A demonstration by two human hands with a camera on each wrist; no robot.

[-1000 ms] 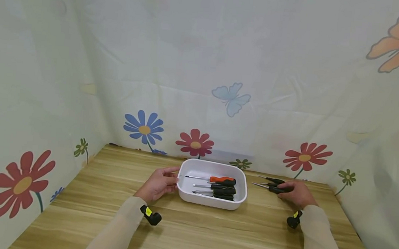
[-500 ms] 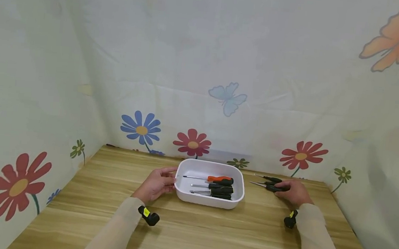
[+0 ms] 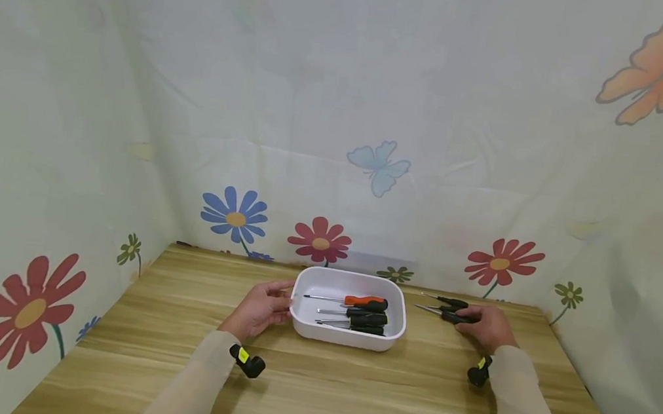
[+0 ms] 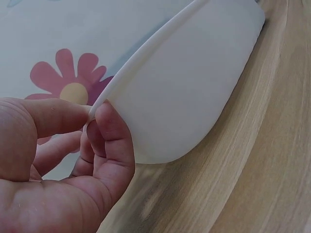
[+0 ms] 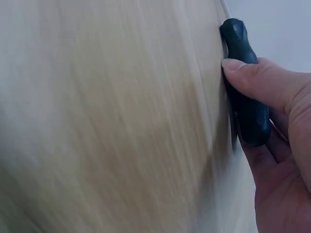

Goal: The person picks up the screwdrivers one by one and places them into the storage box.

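My left hand (image 3: 260,307) pinches the left rim of a white plastic tray (image 3: 349,337) between thumb and fingers. Inside the tray lie an orange-and-black screwdriver (image 3: 366,301) and several black-handled screwdrivers (image 3: 370,318), their shafts pointing left. To the right of the tray, my right hand (image 3: 488,327) holds a screwdriver (image 5: 248,109) by its black handle, thumb on one side and fingers on the other. Its shaft points left, low over the table. Just behind it lie other black-handled screwdrivers (image 3: 453,302), partly overlapping in view, so their number is hard to tell.
A wood-grain table (image 3: 315,390) carries everything. Pale cloth (image 3: 293,98) printed with flowers and butterflies hangs behind the table and along both sides, close beyond the tray's far edge. A small black camera sits on each wrist.
The head view has shifted slightly. My right wrist has edged a little left and nearer, with the hand still at the same screwdriver. The left hand and tray stay put.
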